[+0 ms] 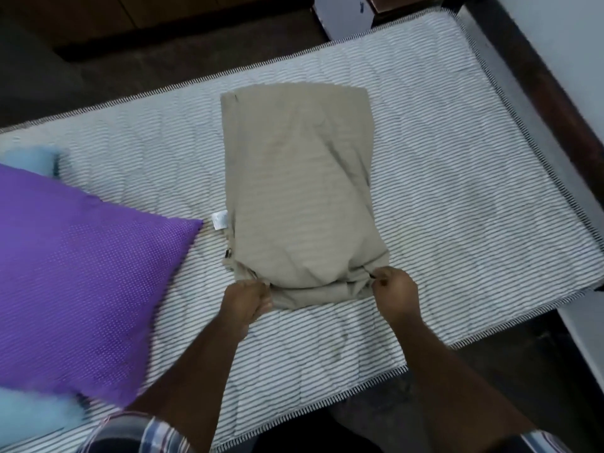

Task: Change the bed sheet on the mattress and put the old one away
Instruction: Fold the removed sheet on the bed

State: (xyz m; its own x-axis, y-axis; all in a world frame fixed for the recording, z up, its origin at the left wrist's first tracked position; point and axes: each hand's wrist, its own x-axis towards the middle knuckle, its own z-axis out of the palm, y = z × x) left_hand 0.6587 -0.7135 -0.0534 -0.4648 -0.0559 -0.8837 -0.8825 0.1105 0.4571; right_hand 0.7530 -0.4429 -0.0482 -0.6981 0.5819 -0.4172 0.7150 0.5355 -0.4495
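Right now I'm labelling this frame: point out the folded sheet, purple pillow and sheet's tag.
folded sheet (300, 191), head view, middle of top layer
purple pillow (75, 282), head view, centre
tag (219, 220), head view, white label

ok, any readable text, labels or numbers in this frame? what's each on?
Nothing readable.
White tag at the left edge of the beige sheet: print too blurred to read.
White box beyond the mattress: small dark mark, illegible.

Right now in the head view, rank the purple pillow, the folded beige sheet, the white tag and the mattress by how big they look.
1. Mattress
2. Purple pillow and folded beige sheet: alike; the pillow is cut off by the frame, so unranked.
3. White tag
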